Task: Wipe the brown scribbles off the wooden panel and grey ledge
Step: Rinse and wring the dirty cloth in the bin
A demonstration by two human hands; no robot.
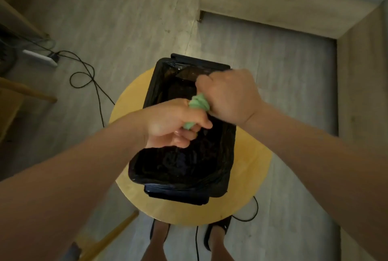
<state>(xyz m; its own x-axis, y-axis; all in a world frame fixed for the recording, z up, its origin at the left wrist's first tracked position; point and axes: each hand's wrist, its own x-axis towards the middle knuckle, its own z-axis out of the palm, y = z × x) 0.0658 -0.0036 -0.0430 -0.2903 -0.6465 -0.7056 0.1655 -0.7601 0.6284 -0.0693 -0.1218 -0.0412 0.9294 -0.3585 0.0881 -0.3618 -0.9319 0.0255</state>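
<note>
On your head camera, the green cloth (198, 103) is wrung into a tight, ropey twist directly above the open bin (180, 168), its pale folds spiralled between your two fists. The bin is a black rectangle lined with a glossy, crinkled black bag, and it stands on a smooth, round yellow wooden top (252, 176). Your left hand (174, 124) has its fingers curled fully round the cloth's nearer end, with a green tuft poking out beneath them. Your right hand (231, 94) is clenched round the farther end. A thin black cable (84, 71) loops over the pale plank floor to the left of the bin.
</note>
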